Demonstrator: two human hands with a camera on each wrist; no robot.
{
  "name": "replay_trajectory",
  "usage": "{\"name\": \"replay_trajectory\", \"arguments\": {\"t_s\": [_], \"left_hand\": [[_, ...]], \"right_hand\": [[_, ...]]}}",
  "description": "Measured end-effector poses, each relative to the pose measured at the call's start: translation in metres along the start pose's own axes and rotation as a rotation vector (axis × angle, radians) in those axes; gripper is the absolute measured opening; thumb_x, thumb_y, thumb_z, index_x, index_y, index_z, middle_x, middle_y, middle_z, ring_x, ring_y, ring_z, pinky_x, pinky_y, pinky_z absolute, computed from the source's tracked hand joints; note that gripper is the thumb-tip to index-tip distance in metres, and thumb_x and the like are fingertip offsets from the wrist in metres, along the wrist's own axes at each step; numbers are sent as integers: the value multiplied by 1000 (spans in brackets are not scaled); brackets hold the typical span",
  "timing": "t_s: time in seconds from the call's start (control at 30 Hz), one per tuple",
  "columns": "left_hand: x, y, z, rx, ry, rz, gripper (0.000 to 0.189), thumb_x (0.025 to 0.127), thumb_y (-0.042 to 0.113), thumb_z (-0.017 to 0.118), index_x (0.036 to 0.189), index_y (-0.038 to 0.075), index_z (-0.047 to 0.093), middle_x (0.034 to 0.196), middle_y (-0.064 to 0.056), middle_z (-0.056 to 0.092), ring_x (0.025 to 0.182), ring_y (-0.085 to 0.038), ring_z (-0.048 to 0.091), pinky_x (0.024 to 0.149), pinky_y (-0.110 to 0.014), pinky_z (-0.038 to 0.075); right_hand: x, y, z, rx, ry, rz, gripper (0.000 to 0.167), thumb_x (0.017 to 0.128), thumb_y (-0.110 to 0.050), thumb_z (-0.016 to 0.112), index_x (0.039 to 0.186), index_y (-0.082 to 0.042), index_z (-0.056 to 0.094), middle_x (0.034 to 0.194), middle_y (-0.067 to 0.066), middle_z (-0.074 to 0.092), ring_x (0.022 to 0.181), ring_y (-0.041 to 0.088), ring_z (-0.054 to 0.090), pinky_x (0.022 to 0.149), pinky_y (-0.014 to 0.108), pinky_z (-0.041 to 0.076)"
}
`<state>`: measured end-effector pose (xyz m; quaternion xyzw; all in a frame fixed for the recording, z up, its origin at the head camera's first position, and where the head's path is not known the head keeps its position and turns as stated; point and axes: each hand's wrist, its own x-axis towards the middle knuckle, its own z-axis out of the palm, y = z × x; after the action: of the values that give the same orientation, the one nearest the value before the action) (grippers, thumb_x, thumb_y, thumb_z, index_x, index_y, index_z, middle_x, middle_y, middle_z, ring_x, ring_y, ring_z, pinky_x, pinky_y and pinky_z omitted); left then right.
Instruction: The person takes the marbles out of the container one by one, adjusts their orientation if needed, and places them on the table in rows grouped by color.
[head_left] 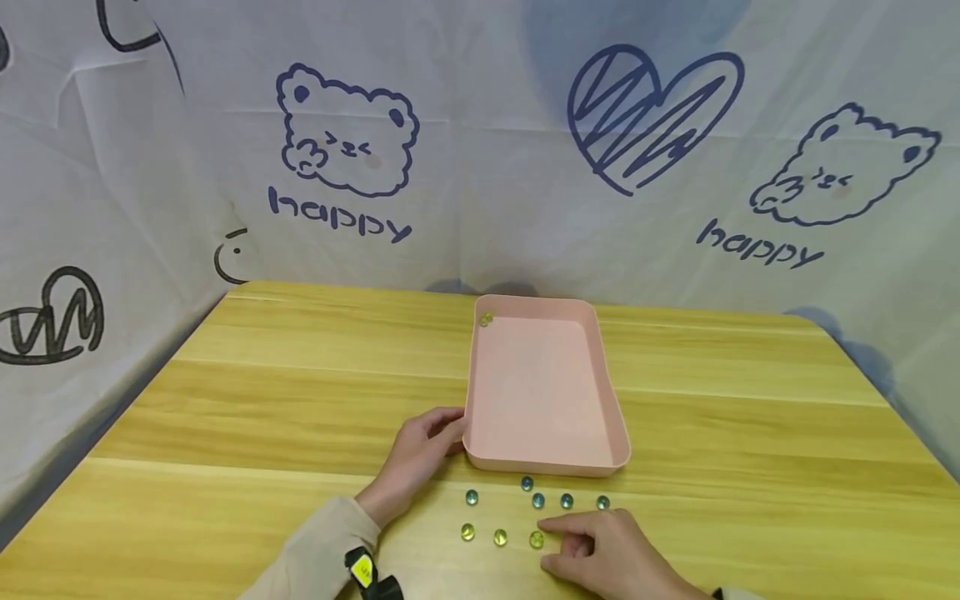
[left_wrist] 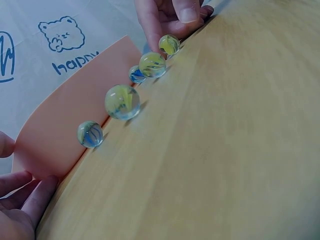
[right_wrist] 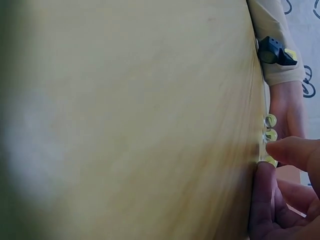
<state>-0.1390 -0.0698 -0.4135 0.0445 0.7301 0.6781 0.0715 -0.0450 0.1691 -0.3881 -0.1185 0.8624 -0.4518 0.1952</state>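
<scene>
My left hand (head_left: 420, 450) holds the front left side of a pink tray (head_left: 543, 468), fingers at its wall and rim. My right hand (head_left: 611, 550) reaches in from the right, thumb and index finger apart on either side of a yellow marble (head_left: 536, 540). That marble also shows between the fingertips in the right wrist view. Two more yellow marbles, one in the middle (head_left: 500, 537) and one at the left (head_left: 468, 532), line up beside it. Several blue marbles (head_left: 566, 501) lie between this row and the tray.
A few yellow marbles (head_left: 486, 319) sit in the tray's far left corner. The wooden table (head_left: 300, 375) reaches back to a white cloth (head_left: 487, 167) with blue drawings. A black strap device (head_left: 372, 575) is on the left wrist.
</scene>
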Motion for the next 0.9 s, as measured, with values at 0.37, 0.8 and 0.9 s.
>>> {"name": "replay_trajectory", "arguments": {"t_s": [0.37, 0.8, 0.9], "left_hand": [[-1, -2, 0, -2, -1, 3, 32, 99, 12, 54, 121, -10, 59, 119, -21, 61, 106, -28, 61, 88, -33, 54], [0, 0, -2, 16, -3, 1, 33, 99, 13, 55, 121, -10, 59, 118, -21, 61, 105, -28, 61, 87, -32, 55], [0, 0, -2, 13, -6, 7, 33, 99, 13, 55, 121, -11, 59, 118, -22, 62, 105, -29, 61, 87, -33, 55]], "right_hand": [[-10, 5, -2, 65, 1, 25, 48, 83, -25, 77, 119, 4, 66, 72, -2, 60, 63, 10, 55, 53, 19, 47], [-11, -7, -34, 126, -123, -192, 35, 90, -12, 69, 119, 7, 64, 97, 4, 70, 87, 7, 64, 73, 23, 55], [-7, -12, -41, 94, -99, -320, 40, 91, -13, 68, 123, 9, 61, 100, 7, 69, 89, 10, 64, 76, 25, 56]]}}
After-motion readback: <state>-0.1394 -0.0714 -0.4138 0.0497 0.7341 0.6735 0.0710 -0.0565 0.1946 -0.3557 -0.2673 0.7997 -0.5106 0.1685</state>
